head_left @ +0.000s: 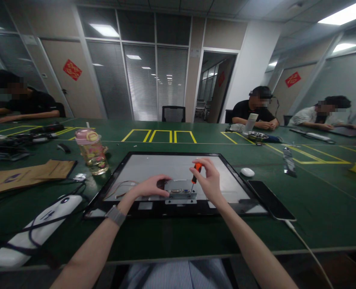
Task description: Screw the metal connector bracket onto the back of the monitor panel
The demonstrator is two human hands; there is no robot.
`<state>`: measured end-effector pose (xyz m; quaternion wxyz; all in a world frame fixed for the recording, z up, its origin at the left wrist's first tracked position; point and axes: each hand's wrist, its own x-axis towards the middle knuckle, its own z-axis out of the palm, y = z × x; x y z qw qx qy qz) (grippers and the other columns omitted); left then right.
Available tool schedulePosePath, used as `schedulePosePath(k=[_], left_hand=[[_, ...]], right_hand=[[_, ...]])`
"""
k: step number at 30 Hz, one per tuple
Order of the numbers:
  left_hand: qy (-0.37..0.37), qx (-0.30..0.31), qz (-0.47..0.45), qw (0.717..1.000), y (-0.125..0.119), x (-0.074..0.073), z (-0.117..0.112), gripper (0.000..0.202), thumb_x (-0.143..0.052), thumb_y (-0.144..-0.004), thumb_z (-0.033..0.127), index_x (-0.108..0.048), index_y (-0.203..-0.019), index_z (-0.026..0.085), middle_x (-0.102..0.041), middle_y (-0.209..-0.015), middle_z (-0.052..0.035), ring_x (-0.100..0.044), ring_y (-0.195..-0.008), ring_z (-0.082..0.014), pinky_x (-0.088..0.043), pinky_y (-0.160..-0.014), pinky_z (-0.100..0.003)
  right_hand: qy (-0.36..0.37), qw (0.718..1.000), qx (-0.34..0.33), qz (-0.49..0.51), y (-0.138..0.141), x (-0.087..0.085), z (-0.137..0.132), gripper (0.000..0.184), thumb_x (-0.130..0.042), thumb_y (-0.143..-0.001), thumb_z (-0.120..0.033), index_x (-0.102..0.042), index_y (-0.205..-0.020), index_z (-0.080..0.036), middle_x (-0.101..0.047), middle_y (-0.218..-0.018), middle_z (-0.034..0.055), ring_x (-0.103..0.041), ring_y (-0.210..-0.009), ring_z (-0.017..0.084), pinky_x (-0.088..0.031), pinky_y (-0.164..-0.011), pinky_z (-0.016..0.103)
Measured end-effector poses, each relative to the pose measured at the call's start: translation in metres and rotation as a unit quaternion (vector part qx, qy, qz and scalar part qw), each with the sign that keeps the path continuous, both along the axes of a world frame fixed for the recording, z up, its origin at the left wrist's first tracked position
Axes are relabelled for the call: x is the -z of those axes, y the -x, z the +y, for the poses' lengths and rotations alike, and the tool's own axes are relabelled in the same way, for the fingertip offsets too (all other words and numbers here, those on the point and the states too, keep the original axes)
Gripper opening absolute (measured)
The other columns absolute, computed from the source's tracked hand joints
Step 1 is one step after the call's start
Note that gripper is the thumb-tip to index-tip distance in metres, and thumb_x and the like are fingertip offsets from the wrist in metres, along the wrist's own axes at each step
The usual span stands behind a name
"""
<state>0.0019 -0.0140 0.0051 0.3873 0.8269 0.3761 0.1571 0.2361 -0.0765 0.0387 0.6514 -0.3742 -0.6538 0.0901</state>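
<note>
My right hand [209, 178] grips an orange and black screwdriver [197, 170], held upright. Its thin shaft points down to the right end of a metal bracket [181, 196] that carries small ports. At the bracket's left side, my left hand [152, 186] is closed on it between thumb and fingers. Beneath both hands lies a large flat display panel [136, 166] with a black frame and a pale grey back. Thin wires [122, 184] rest on the panel, left of the bracket. I cannot tell whether the screwdriver's tip sits in a screw.
Right of the panel are a phone [271, 200] on a cable and a white earbud case [247, 172]. On the left stand a pink-lidded bottle [92, 150], a white power strip [42, 224] with dark cords, and a brown paper bag [30, 176]. Several people sit across the table.
</note>
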Motion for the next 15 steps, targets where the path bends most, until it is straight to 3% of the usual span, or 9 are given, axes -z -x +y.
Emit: schedulePosePath(k=[4, 10, 15], left_hand=[[-0.001, 0.0, 0.004, 1.0, 0.0006, -0.0004, 0.0001, 0.068, -0.075, -0.062, 0.045, -0.054, -0.123, 0.024, -0.054, -0.13, -0.0056, -0.05, -0.118, -0.0264, -0.037, -0.102, -0.038], [-0.003, -0.001, 0.01, 1.0, 0.0011, 0.0007, 0.0007, 0.069, -0.074, -0.063, 0.046, -0.053, -0.125, 0.023, -0.054, -0.13, -0.0062, -0.05, -0.118, -0.0263, -0.038, -0.101, -0.037], [-0.003, 0.001, 0.013, 1.0, 0.0011, 0.0004, 0.0008, 0.069, -0.074, -0.063, 0.046, -0.052, -0.125, 0.024, -0.053, -0.131, -0.0054, -0.05, -0.119, -0.0265, -0.038, -0.101, -0.037]], right_hand=[[0.023, 0.998, -0.023, 0.055, -0.0026, -0.0017, 0.0001, 0.007, -0.062, -0.081, -0.029, -0.065, -0.08, -0.023, -0.055, -0.082, 0.0029, -0.054, -0.08, 0.018, -0.045, -0.075, 0.033], [0.078, 0.987, -0.122, 0.064, -0.0031, -0.005, -0.0039, 0.021, -0.046, -0.091, -0.031, -0.061, -0.103, -0.023, -0.063, -0.084, 0.0033, -0.059, -0.081, 0.017, -0.046, -0.076, 0.033], [0.06, 0.991, -0.105, 0.054, -0.0021, -0.0079, -0.0063, 0.014, -0.054, -0.086, -0.03, -0.065, -0.083, -0.022, -0.058, -0.082, 0.0031, -0.056, -0.079, 0.017, -0.045, -0.072, 0.031]])
